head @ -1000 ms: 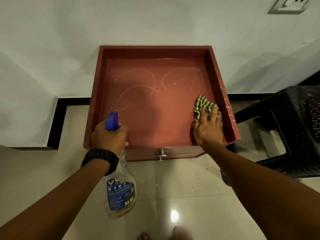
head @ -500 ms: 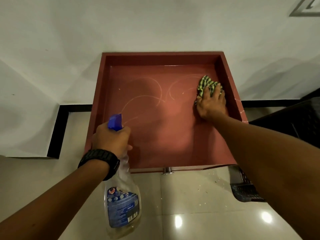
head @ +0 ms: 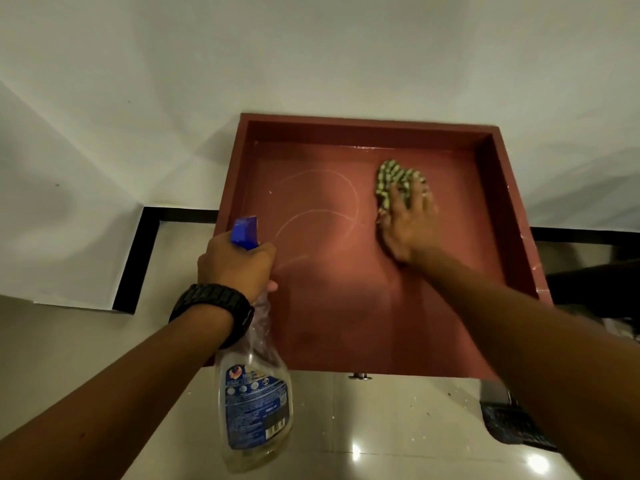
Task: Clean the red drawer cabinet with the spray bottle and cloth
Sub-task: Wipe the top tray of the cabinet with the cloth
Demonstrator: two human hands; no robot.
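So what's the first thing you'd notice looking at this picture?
The big red cabinet top against the white wall, with pale curved streaks on its left half. The right hand presses a green checked cloth near its back rim. The left hand, a black watch on its wrist, holds a blue-topped spray bottle at the front left.

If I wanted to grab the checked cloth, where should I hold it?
Pinch the bunched far end of the cloth, coming from above. The right hand covers the near part, pressing it flat on the cabinet top, so only that far end is free.
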